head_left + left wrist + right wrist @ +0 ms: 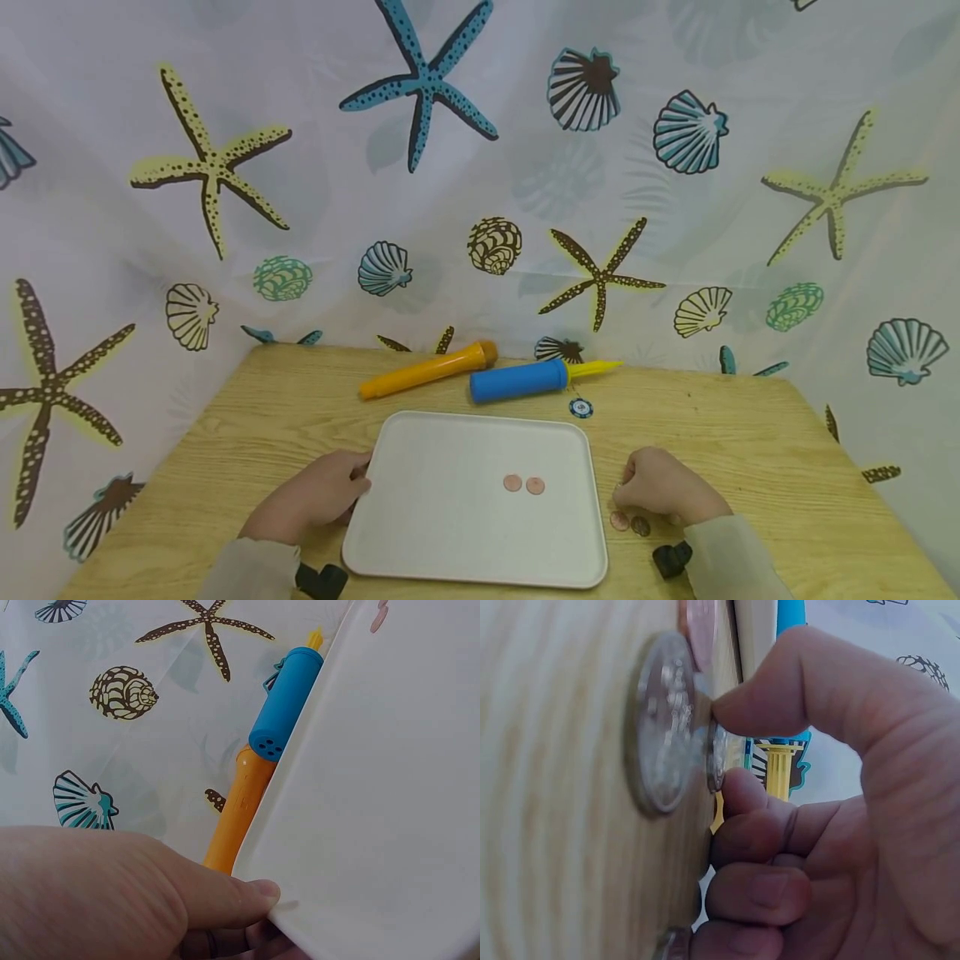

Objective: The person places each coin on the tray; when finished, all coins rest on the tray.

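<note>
A white rectangular tray (pixel 450 533) lies on the wooden table, with two copper-coloured coins (pixel 512 483) side by side on it. My left hand (pixel 318 492) grips the tray's left edge; in the left wrist view the thumb (pixel 259 892) rests on the rim and the other fingers are underneath. Right of the tray, my right hand (pixel 663 483) pinches a silvery coin (pixel 717 757) between thumb and index finger, close over the tabletop. Beside that hand lie a copper coin (pixel 618 521) and a darker coin (pixel 640 526), which appears large and silvery in the right wrist view.
Behind the tray lie an orange tube with a brown end (pixel 427 371) and a blue hand pump (pixel 519 381) with a yellow nozzle. A blue-and-white poker chip (pixel 581 407) sits near the tray's far right corner. A curtain (pixel 480 192) printed with starfish and shells surrounds the table.
</note>
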{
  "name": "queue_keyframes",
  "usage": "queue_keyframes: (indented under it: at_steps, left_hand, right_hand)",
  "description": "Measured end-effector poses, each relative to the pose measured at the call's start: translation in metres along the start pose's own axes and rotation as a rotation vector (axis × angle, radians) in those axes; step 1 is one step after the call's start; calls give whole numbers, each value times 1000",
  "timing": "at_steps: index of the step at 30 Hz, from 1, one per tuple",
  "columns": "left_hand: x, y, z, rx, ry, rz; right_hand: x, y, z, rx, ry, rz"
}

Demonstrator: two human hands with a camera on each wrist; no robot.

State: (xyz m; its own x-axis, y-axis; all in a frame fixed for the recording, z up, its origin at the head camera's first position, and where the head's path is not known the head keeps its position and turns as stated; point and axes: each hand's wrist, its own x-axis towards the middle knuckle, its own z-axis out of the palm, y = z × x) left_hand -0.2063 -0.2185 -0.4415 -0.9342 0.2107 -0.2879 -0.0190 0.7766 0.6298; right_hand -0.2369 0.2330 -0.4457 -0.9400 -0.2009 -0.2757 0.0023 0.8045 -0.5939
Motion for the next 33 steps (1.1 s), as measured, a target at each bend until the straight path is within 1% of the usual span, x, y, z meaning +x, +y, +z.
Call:
queue_keyframes:
  at_steps: [6,9,13,16,19,21,24,27,33]
  left_hand:
    - [0,-1,1,-12,-10,-8]
    - [0,0,2,-8,-12,-23]
    - [0,1,2,8,-20,-44]
    - [0,2,1,0,-29,-46]
    - [0,2,-1,-9,-23,-42]
    - [0,1,-1,-8,-18,-33]
    - [1,-1,0,-8,-15,-26]
    - [1,-2,1,-20,-17,-31]
    - [2,-3,1,-10,-13,-12]
  right_hand:
    - [1,2,0,-10,-5,7]
    - [-1,4,-1,4,-2,6]
    - [-8,11,-7,5,-21,-67]
    - [-16,18,-12,-15,-72,-148]
    - [-23,23,-17,-21,-127,-195]
    - [-26,24,-18,-25,-151,-200]
    - [-29,24,-18,-39,-161,-199]
    - [-31,24,-17,-58,-145,-196]
    - [-32,20,-16,-66,-130,-166]
